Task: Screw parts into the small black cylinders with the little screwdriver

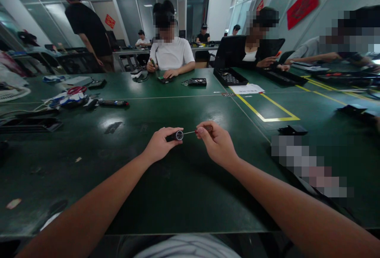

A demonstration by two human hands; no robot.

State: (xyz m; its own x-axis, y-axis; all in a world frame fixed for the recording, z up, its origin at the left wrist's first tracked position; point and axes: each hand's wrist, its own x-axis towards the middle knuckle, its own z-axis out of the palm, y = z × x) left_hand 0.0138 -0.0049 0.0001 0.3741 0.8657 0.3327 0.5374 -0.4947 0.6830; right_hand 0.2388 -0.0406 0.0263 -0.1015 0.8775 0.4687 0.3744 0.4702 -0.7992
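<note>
Just above the green table (184, 186), my left hand (158, 145) is closed around a small black cylindrical part (173, 136) with a pale ring at its end that faces me. My right hand (218, 143) grips a screwdriver (209, 129) by its reddish-brown handle. The thin metal shaft points left, and its tip is at the right side of the ringed end. Whether the tip touches the part or sits in it, I cannot tell.
Left, a black tool with a red tip (114, 104) lies by gloves and red-handled scissors (76, 90). A black frame (29, 123) is farther left. Across the table, a person in white (172, 56) handles small parts near a black tray (230, 77). Yellow tape (279, 119) marks the right side.
</note>
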